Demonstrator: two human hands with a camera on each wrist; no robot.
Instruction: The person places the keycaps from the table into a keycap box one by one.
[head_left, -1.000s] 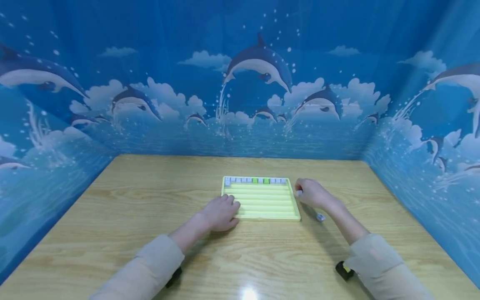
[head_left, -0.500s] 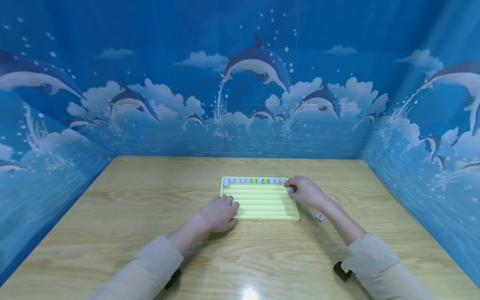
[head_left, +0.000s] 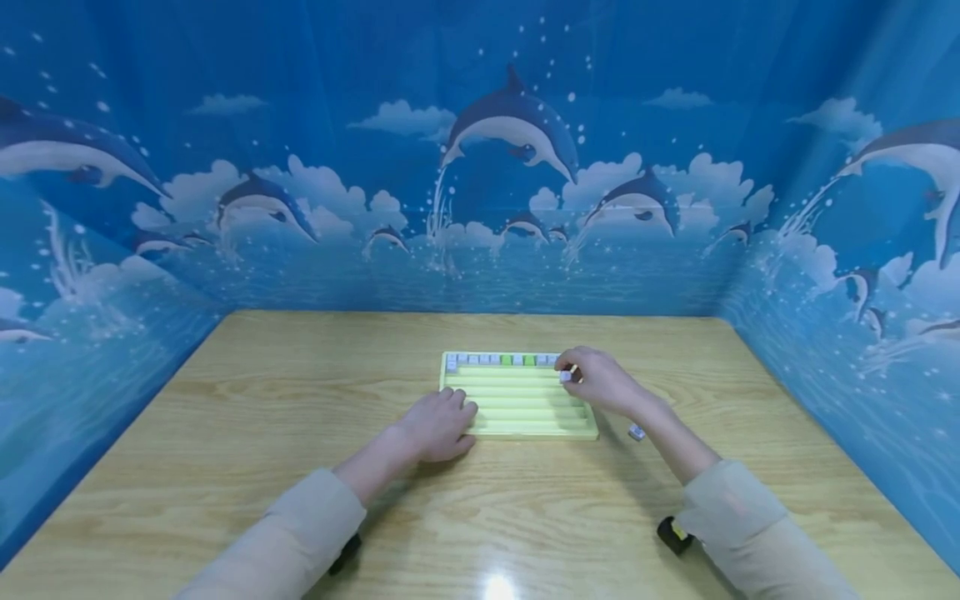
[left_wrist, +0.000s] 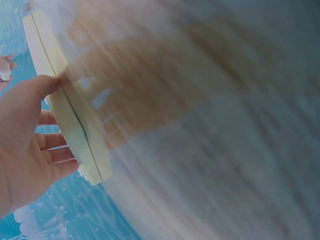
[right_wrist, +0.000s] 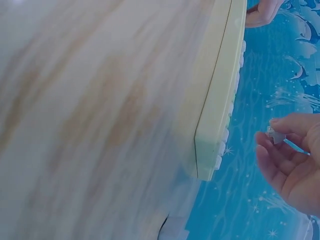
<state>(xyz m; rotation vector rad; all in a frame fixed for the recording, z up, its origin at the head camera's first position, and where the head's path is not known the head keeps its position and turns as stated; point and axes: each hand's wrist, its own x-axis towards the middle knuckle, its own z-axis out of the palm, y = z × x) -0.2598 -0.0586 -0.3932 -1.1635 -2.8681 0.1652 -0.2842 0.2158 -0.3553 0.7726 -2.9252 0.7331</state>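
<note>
My left hand holds the near left corner of a pale green ridged tray. In the left wrist view its thumb touches one side of the tray and the fingers reach round another. My right hand pinches a small white keycap-like block above the tray's right part, near the back row. In the right wrist view this block shows a translucent part between thumb and fingertips. White blocks and green blocks line the tray's back row; one white block sits in the second row at left.
A loose white block lies on the wooden table, right of the tray and below the right forearm. Blue dolphin-print curtains stand around the table's back and sides.
My right hand has moved left with the block, from beside the tray's right edge to over its right part. The left hand stays at the tray's corner.
</note>
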